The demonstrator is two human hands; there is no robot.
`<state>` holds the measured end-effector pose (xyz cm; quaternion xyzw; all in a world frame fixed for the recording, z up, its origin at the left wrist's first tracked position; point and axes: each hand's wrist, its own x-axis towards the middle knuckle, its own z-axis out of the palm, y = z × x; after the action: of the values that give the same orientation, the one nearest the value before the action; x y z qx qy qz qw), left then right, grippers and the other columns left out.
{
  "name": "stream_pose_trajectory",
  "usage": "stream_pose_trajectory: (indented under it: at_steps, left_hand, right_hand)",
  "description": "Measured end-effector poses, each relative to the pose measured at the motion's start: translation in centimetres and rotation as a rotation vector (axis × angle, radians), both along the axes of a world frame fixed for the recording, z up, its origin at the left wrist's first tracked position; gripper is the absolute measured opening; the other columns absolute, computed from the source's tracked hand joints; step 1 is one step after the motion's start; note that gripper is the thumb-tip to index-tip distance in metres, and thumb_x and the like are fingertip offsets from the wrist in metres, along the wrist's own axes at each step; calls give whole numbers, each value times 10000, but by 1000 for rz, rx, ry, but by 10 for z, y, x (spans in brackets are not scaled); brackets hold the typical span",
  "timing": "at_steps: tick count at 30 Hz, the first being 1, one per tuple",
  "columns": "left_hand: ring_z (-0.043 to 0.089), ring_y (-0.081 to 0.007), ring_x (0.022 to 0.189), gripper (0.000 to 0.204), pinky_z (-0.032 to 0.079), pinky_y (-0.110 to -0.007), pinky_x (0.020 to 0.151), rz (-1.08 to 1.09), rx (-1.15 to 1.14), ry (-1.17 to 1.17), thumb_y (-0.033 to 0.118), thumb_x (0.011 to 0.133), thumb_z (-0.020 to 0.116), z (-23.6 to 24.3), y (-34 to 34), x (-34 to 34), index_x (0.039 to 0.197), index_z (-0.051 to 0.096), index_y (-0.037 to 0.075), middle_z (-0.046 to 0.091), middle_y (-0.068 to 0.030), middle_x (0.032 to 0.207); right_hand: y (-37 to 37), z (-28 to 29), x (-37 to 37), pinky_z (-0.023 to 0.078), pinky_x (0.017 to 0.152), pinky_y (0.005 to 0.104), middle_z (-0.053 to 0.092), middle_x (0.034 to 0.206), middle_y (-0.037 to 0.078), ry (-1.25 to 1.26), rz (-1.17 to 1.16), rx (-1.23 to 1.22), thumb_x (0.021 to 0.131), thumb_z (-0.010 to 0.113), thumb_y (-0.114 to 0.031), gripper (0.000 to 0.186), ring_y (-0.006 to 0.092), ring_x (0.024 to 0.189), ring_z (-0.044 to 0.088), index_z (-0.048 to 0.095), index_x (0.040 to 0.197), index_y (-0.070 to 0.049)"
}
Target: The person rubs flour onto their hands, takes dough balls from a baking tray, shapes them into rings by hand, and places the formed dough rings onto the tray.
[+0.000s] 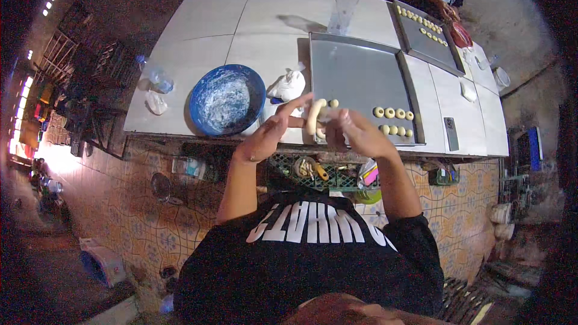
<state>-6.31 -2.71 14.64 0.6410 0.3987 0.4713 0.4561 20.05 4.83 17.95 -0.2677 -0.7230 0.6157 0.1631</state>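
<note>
A curved strip of pale dough (315, 117) hangs between my hands over the near left edge of a grey metal tray (355, 72). My left hand (268, 135) has its fingers stretched toward the right, and the strip lies across their tips. On the other side, my right hand (361, 137) is close against the dough, its fingers smeared by motion. Small round dough pieces (390, 113) sit in two short rows at the tray's near right corner. One more dough piece (333, 103) lies just beyond the strip. Part of the strip's lower end is hard to make out.
Left on the white table (198, 18) stands a blue bowl (227, 100) dusted with white powder, beside a white plastic bag (288, 86). Clear bottles (345, 6) stand or lie around. Far right, another person's hands (448, 12) are by a second tray (426, 37). A phone (451, 133) lies near the edge.
</note>
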Motion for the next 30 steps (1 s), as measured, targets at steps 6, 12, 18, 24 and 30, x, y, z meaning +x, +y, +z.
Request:
stream_pose_trajectory:
  at_steps: [6,12,18,24,30]
  left_hand:
    - [666,-255,1185,980,475,-359,1030,160,17,73,827,1009,218,1,3,3,1586,452,71,675,-83,1409]
    - [639,-274,1285,1023,444,-388,1116,24,-40,29,845,988,231,7,4,-1,1619,378,54,618,-111,1471]
    - [670,-218,1187,1040,458,-417,1076,27,-29,22,866,975,245,10,3,5,1634,365,70,630,-115,1463]
    - [672,-221,1182,1074,387,-460,1138,80,-86,5,890,953,266,5,2,9,1642,361,72,576,-96,1540]
    - [593,-278,1353,942,357,-476,1201,41,33,-106,786,1027,222,-2,5,8,1623,399,78,545,-111,1566]
  right_hand:
    - [-1,5,-4,492,693,321,633,847,41,18,21,-107,1112,309,-643,794,144,745,584,633,1389,26]
    - [-1,11,-2,509,721,358,670,961,56,-58,118,65,1128,324,-602,709,154,821,582,635,1405,-29]
    - [7,11,0,524,733,342,682,926,78,-133,-20,58,1118,279,-630,764,160,780,634,629,1407,-15]
    - [4,15,0,525,685,335,661,835,74,104,-30,15,1135,274,-596,741,148,710,611,648,1365,0]
    - [7,18,0,498,627,292,644,786,61,-32,219,-2,1082,309,-697,828,130,672,597,513,1543,-40]
